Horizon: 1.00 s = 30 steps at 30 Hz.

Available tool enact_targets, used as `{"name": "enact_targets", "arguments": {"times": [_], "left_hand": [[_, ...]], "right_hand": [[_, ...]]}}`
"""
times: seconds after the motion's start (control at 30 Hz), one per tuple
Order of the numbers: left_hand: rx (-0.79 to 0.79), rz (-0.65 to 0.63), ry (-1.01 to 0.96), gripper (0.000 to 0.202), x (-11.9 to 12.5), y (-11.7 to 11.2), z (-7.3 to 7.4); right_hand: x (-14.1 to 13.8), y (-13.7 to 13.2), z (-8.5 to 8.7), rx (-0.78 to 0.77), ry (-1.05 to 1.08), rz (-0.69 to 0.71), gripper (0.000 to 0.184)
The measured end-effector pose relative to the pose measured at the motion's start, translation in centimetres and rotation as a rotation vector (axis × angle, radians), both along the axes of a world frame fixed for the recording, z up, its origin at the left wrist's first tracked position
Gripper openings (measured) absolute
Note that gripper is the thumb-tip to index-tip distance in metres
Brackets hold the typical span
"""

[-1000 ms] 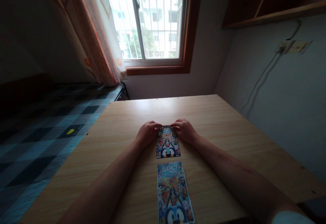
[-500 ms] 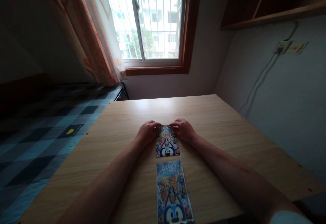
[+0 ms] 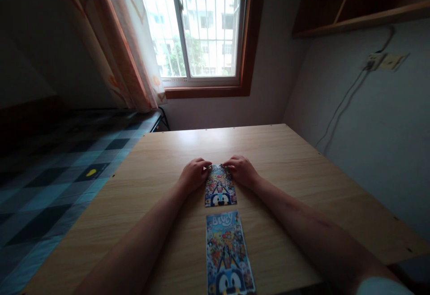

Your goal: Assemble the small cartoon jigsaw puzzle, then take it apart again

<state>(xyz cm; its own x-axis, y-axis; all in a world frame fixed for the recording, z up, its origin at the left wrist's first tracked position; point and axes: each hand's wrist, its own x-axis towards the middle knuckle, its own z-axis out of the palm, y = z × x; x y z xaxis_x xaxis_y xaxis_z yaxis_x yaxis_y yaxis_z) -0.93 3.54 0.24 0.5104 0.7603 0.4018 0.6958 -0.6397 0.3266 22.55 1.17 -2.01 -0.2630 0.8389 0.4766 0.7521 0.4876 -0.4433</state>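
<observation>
Near the middle of the pale wooden tabletop, we have the small picture panel lying flat, crowded with little figures, a blue dog's face looking up from its lower edge. At its far end, we find both hands at work! Our left hand comes in at the upper left corner, thumb and fingers curled towards it; our right hand matches it at the upper right corner, fingertips reaching over the far edge. And the grip? Fingers are bent on both sides, right at those corners, but we cannot tell whether either one is pinched tight or only resting there; the details are too small. Just below the panel, with a narrow strip of wood between, we spot the longer picture sheet, bearing the same kind of crowd and the same blue face, BLUEY lettered across its top. It lies between our two outstretched forearms, and a pale sleeve peeks in at the lower right.

Out wider we go: to the left, we see a bed in blue and black checks, then an orange-patterned curtain drawn beside a bright, barred window. Over on the right, we catch a wooden shelf above a wall socket, its thin cord trailing down behind the tabletop's edge.
</observation>
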Motion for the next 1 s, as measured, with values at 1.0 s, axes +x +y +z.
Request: {"name": "enact_targets", "arguments": {"times": [1.0], "left_hand": [[0.006,0.287,0.006,0.028,-0.40,0.42,0.04]], "right_hand": [[0.02,0.13,-0.29,0.003,0.027,0.003,0.037]]}}
